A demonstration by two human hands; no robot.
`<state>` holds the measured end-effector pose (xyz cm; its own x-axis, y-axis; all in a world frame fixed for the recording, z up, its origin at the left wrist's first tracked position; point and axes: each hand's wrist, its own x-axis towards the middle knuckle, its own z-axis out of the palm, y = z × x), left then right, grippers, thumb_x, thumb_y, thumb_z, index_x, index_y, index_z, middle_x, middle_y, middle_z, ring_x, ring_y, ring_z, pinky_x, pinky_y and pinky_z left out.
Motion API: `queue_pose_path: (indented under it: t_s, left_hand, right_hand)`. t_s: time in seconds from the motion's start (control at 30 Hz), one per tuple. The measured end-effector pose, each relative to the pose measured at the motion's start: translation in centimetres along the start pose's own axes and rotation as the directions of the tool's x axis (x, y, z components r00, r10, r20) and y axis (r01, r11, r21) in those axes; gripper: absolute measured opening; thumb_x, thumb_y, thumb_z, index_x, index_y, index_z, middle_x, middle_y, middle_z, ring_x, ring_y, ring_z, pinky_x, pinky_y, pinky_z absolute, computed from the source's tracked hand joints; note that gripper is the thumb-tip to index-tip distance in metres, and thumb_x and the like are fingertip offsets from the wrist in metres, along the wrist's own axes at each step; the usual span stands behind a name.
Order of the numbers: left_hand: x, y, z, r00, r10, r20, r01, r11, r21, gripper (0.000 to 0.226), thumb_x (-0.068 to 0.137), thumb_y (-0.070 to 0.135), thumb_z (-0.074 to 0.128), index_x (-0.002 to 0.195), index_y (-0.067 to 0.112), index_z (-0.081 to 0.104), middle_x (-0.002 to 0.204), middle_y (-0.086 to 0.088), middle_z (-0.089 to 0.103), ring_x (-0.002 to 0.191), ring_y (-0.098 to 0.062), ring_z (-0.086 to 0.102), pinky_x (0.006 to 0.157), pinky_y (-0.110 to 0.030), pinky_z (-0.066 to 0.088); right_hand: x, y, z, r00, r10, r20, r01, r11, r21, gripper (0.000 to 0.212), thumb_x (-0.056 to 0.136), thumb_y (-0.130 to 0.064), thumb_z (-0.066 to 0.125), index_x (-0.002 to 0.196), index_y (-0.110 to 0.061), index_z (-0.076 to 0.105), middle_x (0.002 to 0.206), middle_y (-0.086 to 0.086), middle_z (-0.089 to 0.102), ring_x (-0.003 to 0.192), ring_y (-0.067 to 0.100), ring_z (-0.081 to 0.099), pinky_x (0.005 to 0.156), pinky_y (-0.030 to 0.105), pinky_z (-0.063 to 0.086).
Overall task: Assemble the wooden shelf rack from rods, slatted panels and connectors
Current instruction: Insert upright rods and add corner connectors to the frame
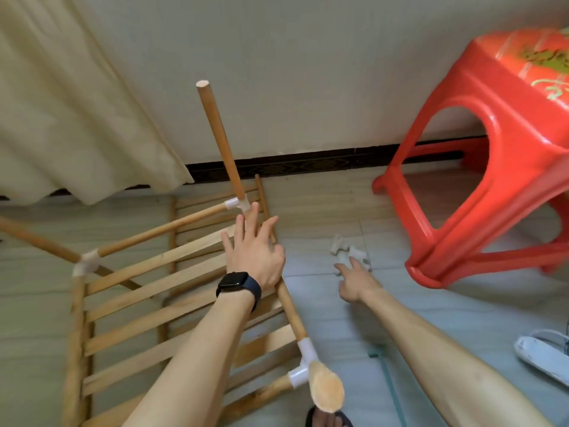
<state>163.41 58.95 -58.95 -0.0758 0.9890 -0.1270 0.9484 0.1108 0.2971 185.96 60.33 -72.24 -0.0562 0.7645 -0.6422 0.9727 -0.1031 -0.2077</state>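
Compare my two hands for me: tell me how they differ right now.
The left hand wears a dark watch; the right hand has a bare wrist. The left hand spreads its fingers over the rack's rod; the right hand reaches toward the white connectors on the floor. Both are open, palm down.

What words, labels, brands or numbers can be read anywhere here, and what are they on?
No text can be read here.
Red stool: a gold and green print on its seat, too blurred to tell whether it holds writing.
Watch on the left wrist: screen dark, nothing shown.
Wooden rods and white connectors: no markings visible.
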Motion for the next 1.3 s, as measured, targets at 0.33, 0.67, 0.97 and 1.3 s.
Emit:
queue_pose_path:
  t_s: [0.33, 0.67, 0.97, 1.3]
  left_hand:
    - [-1.9, -1.5, -1.2, 0.998, 0.011, 0.056, -0.013, 1.0, 0.023, 0.053, 0.094, 0.035, 0.045, 0.147, 0.03, 0.038, 0.167, 0.008, 0.002, 0.154, -0.023, -0.001, 0.123, -0.056, 0.003]
    - [-3.2, -1.8, -2.8, 0.99, 0.008, 0.143, -0.007, 1.0, -0.011, 0.049, 0.105, 0.039, 0.033, 0.153, 0.038, 0.026, 0.168, 0.006, -0.003, 0.154, -0.024, 0.002, 0.123, -0.056, 0.01]
    - [-10.4, 0.3, -14.2, 0.978, 0.106, 0.182, 0.04, 0.754, -0.656, 0.04, 0.098, 0.048, 0.056, 0.135, 0.033, 0.052, 0.122, 0.003, 0.067, 0.101, -0.01, 0.067, 0.08, -0.026, 0.052]
    - [-18.4, 1.8, -20.0, 0.954, 0.277, 0.114, -0.009, 0.407, -0.914, 0.045, 0.079, 0.048, 0.075, 0.118, 0.027, 0.068, 0.106, -0.005, 0.076, 0.099, -0.025, 0.073, 0.1, -0.055, 0.052]
  right_hand:
    - [2.0, -0.4, 4.3, 0.999, 0.039, -0.025, -0.039, 0.999, -0.007, 0.055, 0.096, -0.015, 0.046, 0.147, -0.033, 0.035, 0.154, 0.01, 0.025, 0.135, 0.032, 0.041, 0.105, 0.041, 0.043]
    - [-6.8, -2.2, 1.2, 0.971, -0.054, -0.234, 0.199, 0.722, 0.663, 0.032, 0.092, -0.024, 0.067, 0.119, -0.027, 0.05, 0.093, -0.001, 0.068, 0.068, 0.016, 0.067, 0.062, 0.024, 0.05]
    - [-23.1, -7.0, -10.6, 0.7, -0.323, -0.637, 0.703, 0.468, 0.535, 0.037, 0.082, -0.028, 0.083, 0.11, -0.045, 0.068, 0.096, -0.006, 0.072, 0.071, 0.012, 0.061, 0.066, 0.032, 0.052]
    - [-33.2, -9.9, -13.0, 0.434, -0.514, -0.74, 0.871, 0.449, 0.2, 0.044, 0.079, -0.013, 0.084, 0.118, -0.03, 0.074, 0.099, -0.009, 0.07, 0.081, 0.02, 0.068, 0.072, 0.03, 0.056]
